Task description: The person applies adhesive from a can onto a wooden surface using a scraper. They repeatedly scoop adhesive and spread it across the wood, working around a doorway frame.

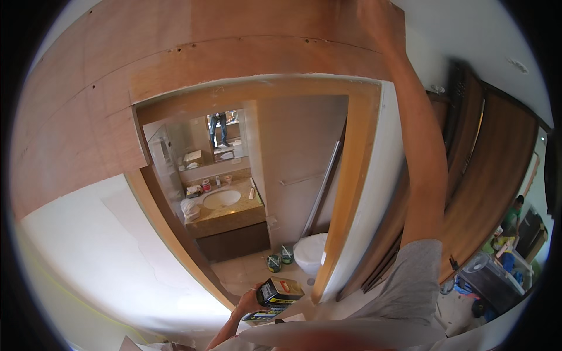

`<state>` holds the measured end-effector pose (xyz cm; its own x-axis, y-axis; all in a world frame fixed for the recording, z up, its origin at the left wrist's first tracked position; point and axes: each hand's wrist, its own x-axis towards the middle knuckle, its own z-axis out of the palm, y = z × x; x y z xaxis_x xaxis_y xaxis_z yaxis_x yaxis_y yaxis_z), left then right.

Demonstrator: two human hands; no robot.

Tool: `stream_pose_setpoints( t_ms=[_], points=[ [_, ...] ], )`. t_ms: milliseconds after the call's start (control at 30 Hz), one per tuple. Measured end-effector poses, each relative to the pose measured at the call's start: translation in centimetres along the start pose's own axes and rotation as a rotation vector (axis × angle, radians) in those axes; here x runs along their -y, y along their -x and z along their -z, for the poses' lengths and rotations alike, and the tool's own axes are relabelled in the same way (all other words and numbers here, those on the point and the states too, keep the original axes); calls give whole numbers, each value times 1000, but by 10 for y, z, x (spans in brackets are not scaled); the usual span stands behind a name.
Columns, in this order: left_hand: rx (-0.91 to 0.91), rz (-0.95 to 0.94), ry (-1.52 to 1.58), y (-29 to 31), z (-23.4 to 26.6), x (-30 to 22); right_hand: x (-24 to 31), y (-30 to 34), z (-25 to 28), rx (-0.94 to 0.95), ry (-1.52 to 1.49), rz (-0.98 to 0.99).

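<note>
My left hand (250,302) is low in the head view, wrapped round the side of a black and gold rectangular tin (282,291). The tin is tilted in front of the doorway. Overhead, my right arm reaches up, and my right hand (373,16) is against or close to the reddish-brown plywood panel (246,55) above the door. The top edge of the picture cuts this hand off and it is smeared, so its fingers and anything in them cannot be made out.
A wooden door frame (364,152) opens onto a bathroom with a sink counter (228,220), a toilet (311,253) and two green tins (274,262) on the floor. On the right stand dark wooden doors (492,152). Beyond them are a person in green (513,215) and a loaded bin (493,279).
</note>
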<state>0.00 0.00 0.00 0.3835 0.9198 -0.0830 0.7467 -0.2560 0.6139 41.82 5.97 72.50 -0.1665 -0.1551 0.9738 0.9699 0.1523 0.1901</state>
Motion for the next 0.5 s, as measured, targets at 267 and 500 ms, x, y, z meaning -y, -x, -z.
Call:
stream_pose_setpoints(
  t_ms=[267,500],
  points=[
    [-2,54,185,24,-79,-27,-4,80,-41,-72,-207,260],
    [88,34,39,0,-32,-12,-21,204,7,-21,-396,-119]
  ],
)
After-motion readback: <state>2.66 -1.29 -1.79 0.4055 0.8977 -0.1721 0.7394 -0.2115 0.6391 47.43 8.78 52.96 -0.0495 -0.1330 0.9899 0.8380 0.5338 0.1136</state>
